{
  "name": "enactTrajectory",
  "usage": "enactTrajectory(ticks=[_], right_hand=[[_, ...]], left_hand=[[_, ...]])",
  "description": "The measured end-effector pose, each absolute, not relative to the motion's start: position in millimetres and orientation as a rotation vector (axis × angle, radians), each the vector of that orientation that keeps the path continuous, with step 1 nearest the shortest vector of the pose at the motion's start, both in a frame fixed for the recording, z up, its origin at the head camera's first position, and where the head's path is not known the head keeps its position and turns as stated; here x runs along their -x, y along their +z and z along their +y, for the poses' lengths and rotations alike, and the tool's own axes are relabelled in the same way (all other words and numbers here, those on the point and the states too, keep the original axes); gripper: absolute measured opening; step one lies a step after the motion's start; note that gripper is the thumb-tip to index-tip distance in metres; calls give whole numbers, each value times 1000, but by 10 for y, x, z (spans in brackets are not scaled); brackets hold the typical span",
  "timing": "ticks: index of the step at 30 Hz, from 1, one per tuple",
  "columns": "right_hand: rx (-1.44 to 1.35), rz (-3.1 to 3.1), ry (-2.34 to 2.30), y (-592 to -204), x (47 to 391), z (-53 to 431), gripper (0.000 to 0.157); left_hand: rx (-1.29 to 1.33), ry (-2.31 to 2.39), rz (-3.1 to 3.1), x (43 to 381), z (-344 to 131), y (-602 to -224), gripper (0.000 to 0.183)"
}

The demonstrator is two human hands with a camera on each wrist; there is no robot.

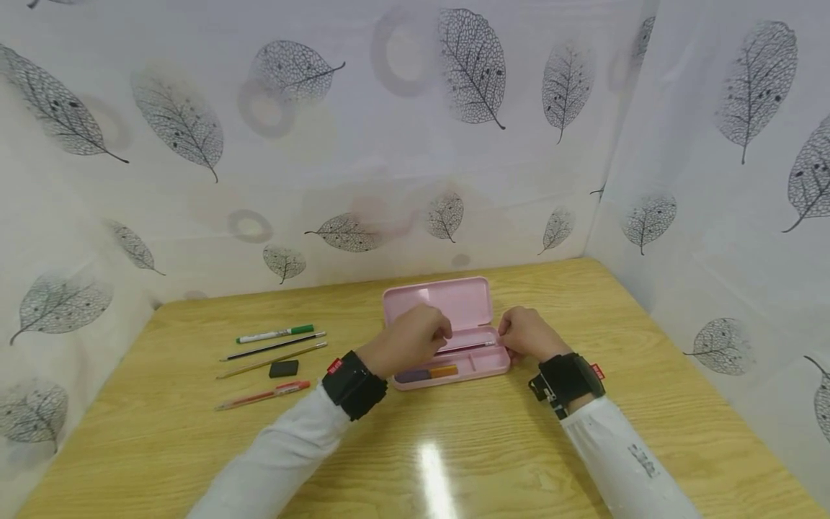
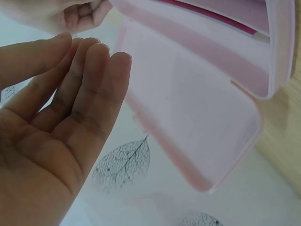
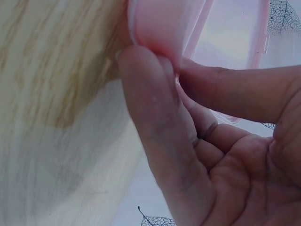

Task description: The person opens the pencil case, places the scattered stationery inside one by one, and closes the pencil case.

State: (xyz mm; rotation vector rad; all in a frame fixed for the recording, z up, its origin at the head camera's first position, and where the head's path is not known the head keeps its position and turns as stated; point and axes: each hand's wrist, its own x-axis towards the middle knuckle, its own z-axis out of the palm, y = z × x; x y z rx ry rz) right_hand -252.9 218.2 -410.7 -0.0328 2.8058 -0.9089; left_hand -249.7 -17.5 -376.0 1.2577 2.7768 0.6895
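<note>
A pink pencil case (image 1: pixel 490 362) lies on the table with its lid (image 1: pixel 441 303) raised at the back. Inside it are a pencil (image 1: pixel 465 349), lying lengthwise, and a short purple-and-orange item (image 1: pixel 426 374) in the front compartment. My left hand (image 1: pixel 410 340) hovers over the case's left part and hides some of it. Its fingers are loosely bent, and the left wrist view shows nothing between them and the thumb. At the case's right end my right hand (image 1: pixel 528 334) pinches the wall between thumb and fingers, seen close up in the right wrist view.
Left of the case lie a green-capped marker (image 1: pixel 275 334), a dark pencil (image 1: pixel 272 347), a gold-coloured pencil (image 1: pixel 271 360), a black eraser (image 1: pixel 283 369) and a red pen (image 1: pixel 262 396). Leaf-patterned white curtains (image 1: pixel 363 158) stand behind and beside the wooden table (image 1: pixel 389 461).
</note>
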Motion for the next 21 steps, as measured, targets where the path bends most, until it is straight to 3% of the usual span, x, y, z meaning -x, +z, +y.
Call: enactTrajectory(ticks=[21], right_hand=[[51, 2818, -890, -4069, 2511, 2162, 4]], left_hand=[[-1179, 839, 2874, 2321, -894, -3719, 9]])
